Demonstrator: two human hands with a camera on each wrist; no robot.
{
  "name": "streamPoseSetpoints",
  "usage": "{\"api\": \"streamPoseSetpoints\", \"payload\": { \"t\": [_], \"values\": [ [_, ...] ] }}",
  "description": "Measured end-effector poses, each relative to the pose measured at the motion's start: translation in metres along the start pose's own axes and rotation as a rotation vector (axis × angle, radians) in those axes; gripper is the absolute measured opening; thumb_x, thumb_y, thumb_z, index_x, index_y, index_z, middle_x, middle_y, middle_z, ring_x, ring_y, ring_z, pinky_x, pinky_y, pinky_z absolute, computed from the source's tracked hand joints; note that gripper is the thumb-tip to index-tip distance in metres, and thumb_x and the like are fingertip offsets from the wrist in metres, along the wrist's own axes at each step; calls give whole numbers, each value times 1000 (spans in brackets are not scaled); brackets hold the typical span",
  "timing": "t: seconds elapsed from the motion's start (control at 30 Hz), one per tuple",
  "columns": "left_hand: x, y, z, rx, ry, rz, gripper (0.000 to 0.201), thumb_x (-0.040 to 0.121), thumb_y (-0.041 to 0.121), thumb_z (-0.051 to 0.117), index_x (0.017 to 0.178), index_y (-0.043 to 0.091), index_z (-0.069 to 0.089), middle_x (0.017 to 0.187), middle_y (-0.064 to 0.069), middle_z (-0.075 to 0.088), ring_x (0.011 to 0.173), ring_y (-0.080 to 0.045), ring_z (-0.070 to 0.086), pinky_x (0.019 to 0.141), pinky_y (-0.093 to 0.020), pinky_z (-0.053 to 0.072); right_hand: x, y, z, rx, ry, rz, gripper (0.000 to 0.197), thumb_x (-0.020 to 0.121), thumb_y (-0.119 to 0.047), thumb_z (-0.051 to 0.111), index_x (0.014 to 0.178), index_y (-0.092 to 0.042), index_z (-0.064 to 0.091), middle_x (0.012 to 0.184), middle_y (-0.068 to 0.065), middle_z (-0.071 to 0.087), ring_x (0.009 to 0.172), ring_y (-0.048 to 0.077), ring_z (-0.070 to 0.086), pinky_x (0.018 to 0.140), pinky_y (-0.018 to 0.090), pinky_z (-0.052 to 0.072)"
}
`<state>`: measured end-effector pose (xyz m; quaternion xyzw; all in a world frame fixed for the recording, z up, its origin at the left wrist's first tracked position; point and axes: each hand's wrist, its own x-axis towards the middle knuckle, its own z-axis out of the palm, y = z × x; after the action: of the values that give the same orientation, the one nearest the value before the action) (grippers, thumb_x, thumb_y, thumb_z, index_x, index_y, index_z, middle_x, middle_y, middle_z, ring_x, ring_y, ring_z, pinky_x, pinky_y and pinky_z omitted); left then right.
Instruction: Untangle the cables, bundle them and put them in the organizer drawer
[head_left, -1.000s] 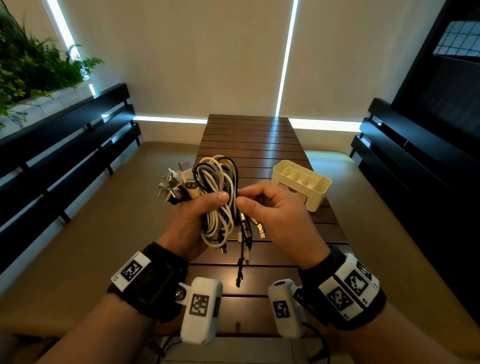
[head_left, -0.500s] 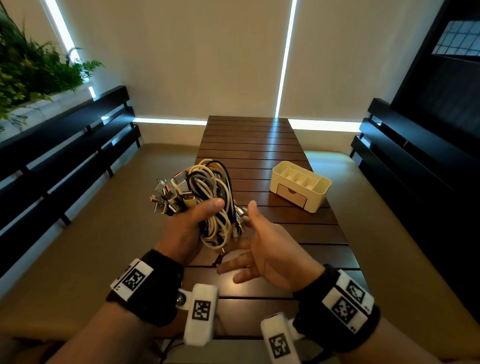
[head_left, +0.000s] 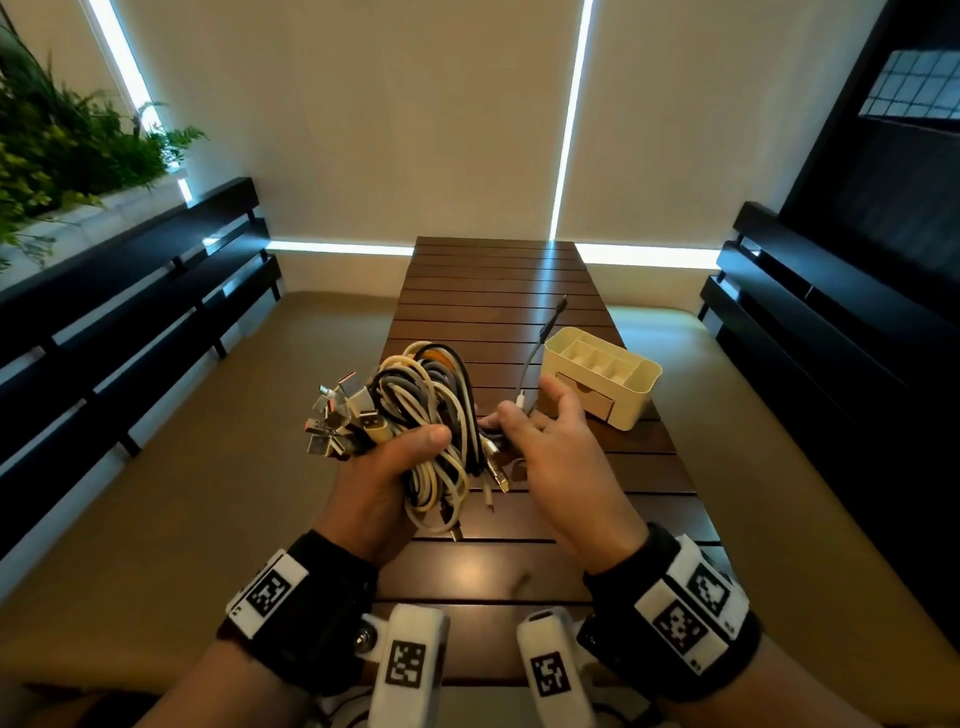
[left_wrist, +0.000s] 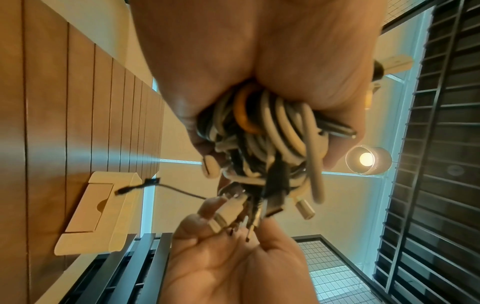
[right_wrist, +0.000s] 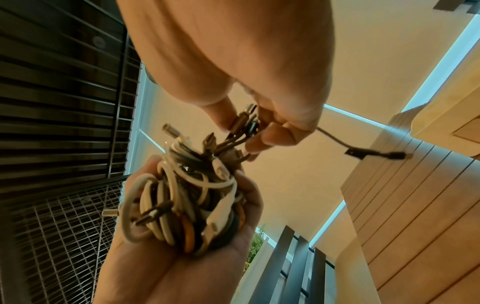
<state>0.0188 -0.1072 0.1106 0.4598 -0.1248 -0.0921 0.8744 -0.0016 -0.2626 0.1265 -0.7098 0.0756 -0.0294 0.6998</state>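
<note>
Your left hand (head_left: 387, 480) is wrapped tight round the cables (head_left: 431, 415), held above the near end of the desk (head_left: 498, 291), while your right hand (head_left: 558, 457) at 3 o'clock of them pinches a cluster of plug ends, seemingly with thumb and forefinger, though the blur hides how many. Keep the left grip firm and tease one plug out at a time instead of tugging the cluster. The thin dark cable (head_left: 540, 338) already arcs toward 1 o'clock, over the organizer (head_left: 636, 387), whose drawer (head_left: 582, 397) sits closed.
</note>
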Motion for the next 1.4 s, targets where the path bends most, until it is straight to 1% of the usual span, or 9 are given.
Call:
{"api": "streamPoseSetpoints", "payload": {
  "t": [0.1,0.23,0.4,0.57,0.73,0.87,1.1,1.23,1.4],
  "values": [
    [0,2,-1,-12,-14,-24,97,50,35,94,126,-12,55,107,-23,71,97,-33,71,77,-38,58,-2,-3,0,-96,-15,-56,62,103,-30,51,157,-23,20,137,5,61,121,17,60,95,27,50],
    [-1,3,-4,-28,-1,-62,95,55,35,92,130,-10,53,115,-29,65,99,-36,68,76,-40,58,-10,-9,2,-168,-47,-160,32,106,-21,44,133,-39,46,107,-11,69,91,-9,64,70,8,47],
    [0,4,-4,-53,5,-73,97,55,36,91,132,-10,53,116,-29,63,99,-34,68,77,-39,57,-17,-9,6,-248,-32,-243,39,107,-23,40,145,-24,49,119,-13,65,103,-13,60,84,3,45],
    [-3,4,-5,-82,3,-94,101,52,36,93,134,-9,52,115,-27,63,97,-31,69,75,-37,58,-22,-5,8,-322,-63,-265,40,107,-31,42,146,-35,46,128,-4,60,117,2,57,103,25,48],
    [-10,2,-6,-120,-35,-119,94,58,30,91,134,-8,51,114,-27,63,98,-35,67,80,-44,57,-30,-16,6,-241,-84,-304,28,103,-22,50,126,-22,66,104,-10,71,95,-6,65,76,8,49],
    [-17,-1,-6,-149,-63,-136,83,60,27,89,130,-3,56,109,-23,67,94,-32,69,78,-44,57,-34,-14,7,-145,0,-325,15,97,-19,61,106,-20,73,92,-5,74,87,2,69,71,15,54],
    [-24,3,-7,-138,-90,-182,104,52,31,94,135,-10,48,104,-19,70,85,-27,72,69,-38,58,-23,-15,-3,18,146,-247,32,87,-11,74,115,-18,61,98,-2,72,89,3,69,68,12,53],
    [-24,4,-8,-110,-94,-204,106,51,31,94,136,-11,46,104,-23,67,83,-29,71,67,-38,58,-19,-19,-7,51,93,-237,49,88,1,67,130,-20,54,111,-6,73,106,10,68,87,30,58],
    [-23,-1,-8,-156,-119,-279,70,53,31,92,111,-3,71,94,-17,73,78,-25,72,68,-35,59,-18,-12,-8,44,-23,-172,45,93,6,58,131,-17,57,114,0,73,102,17,72,87,32,59]
  ]
}}
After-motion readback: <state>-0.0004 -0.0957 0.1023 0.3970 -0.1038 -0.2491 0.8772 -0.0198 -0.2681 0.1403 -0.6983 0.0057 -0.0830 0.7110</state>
